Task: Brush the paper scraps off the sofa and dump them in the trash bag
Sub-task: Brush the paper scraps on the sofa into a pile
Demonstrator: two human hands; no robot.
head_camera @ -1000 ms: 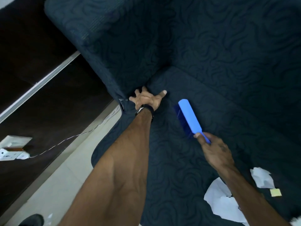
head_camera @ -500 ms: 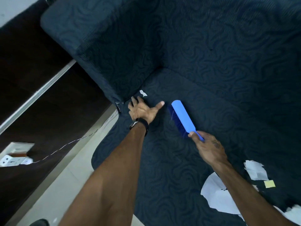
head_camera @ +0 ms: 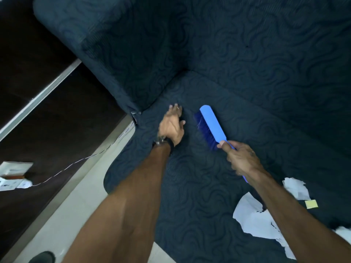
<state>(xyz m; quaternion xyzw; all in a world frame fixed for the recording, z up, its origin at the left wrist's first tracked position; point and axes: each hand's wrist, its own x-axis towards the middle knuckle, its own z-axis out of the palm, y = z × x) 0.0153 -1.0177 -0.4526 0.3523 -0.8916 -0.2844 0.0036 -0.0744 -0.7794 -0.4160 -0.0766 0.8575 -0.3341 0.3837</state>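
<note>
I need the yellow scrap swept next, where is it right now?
In the head view, the yellow scrap lies on the sofa seat at lower right, just below a torn white paper piece.

Bare forearms — a dark-strapped wristwatch [head_camera: 163, 142] at the left wrist.

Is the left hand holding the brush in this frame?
No. The right hand grips the blue brush by its handle, while the left hand rests on the sofa seat beside the bristles.
</note>
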